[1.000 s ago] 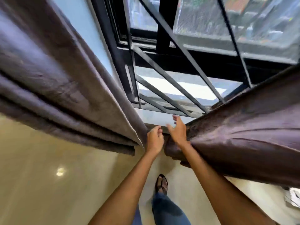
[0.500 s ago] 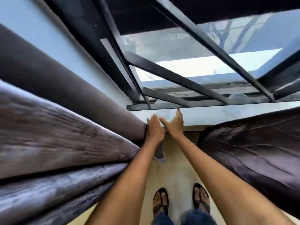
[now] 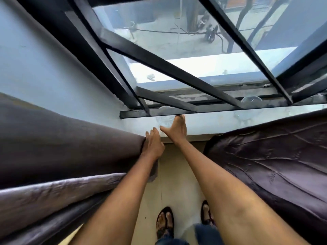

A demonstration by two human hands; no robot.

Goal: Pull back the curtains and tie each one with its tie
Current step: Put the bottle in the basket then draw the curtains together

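Left hand (image 3: 153, 144) curls its fingers over the inner edge of the heavy grey-brown textured fabric left curtain (image 3: 62, 156), gripping it; thumb side faces the other hand, knuckles up toward the sill. That curtain runs away from the hand toward the left of frame, long axis roughly along the frame from the hand out to the left edge, bunched in thick rolled folds stacked below the forearm; the upper fold looks smooth and matte, the lower folds show a rough, streaky weave with a light sheen. A small flap of its hem hangs under the left wrist. Right hand (image 3: 177, 129) is spread flat, fingers straight and reaching forward, thumb splayed toward the left hand, holding nothing; fingertips lie at the dark bar along the far edge of the pale grey stone windowsill (image 3: 221, 122), whether the palm presses down cannot be told. To the right of the right forearm, apart from it, hangs the dark purple-brown creased right curtain (image 3: 274, 165), long axis running off toward the right edge, surface wrinkled in long raised ridges. Beyond both hands stands the black metal window grille (image 3: 159, 65) with slanted bars. Below the arms, two feet in dark strappy sandals (image 3: 164, 223) stand on the beige tiled floor (image 3: 177, 174).
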